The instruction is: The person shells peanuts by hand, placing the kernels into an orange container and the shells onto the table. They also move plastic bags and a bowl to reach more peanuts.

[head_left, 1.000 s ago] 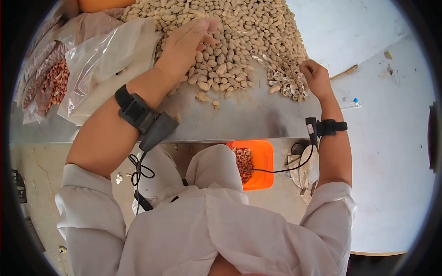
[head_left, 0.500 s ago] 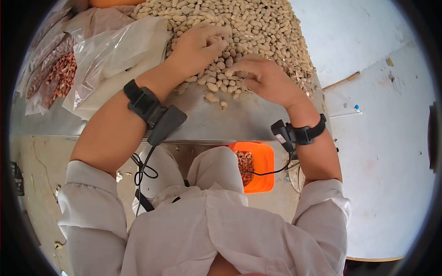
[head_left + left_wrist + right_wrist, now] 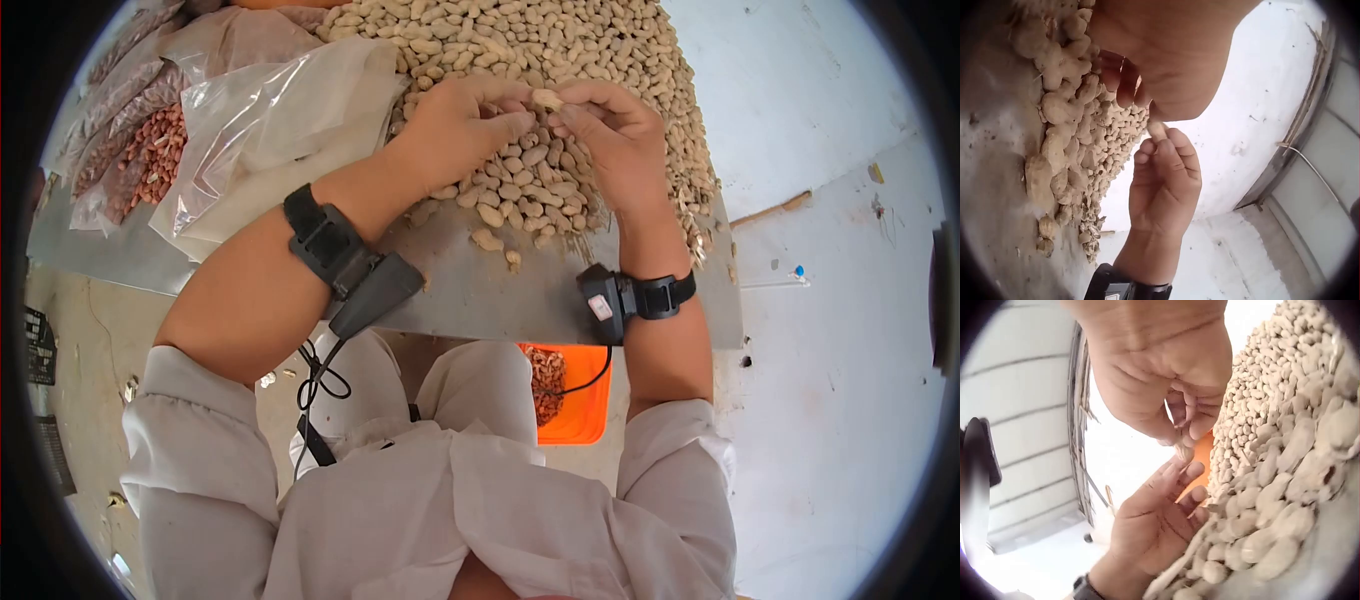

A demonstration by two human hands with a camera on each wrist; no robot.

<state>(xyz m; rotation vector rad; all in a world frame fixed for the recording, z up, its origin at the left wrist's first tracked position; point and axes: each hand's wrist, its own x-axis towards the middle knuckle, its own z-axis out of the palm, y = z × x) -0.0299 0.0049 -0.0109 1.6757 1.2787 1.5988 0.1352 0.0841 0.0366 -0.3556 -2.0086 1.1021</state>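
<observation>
Over the heap of unshelled peanuts, my two hands meet at one pale peanut. My right hand pinches it between thumb and forefinger, its other fingers curled. From the other side, my left hand has thumb and forefinger at the opposite end of the peanut. The left wrist view shows the peanut standing out of the right hand's pinch, its far end hidden by the left hand. In the right wrist view, fingertips of both hands close on the peanut.
Clear plastic bags lie left of the heap, one with red shelled kernels. Below the metal table edge stands an orange tub with reddish kernels. Broken shells lie at the heap's right side. A pale board extends at right.
My right hand has come from the shells at the right, over the heap, to my left hand. The left hand has moved rightward. A peanut now shows between them.
</observation>
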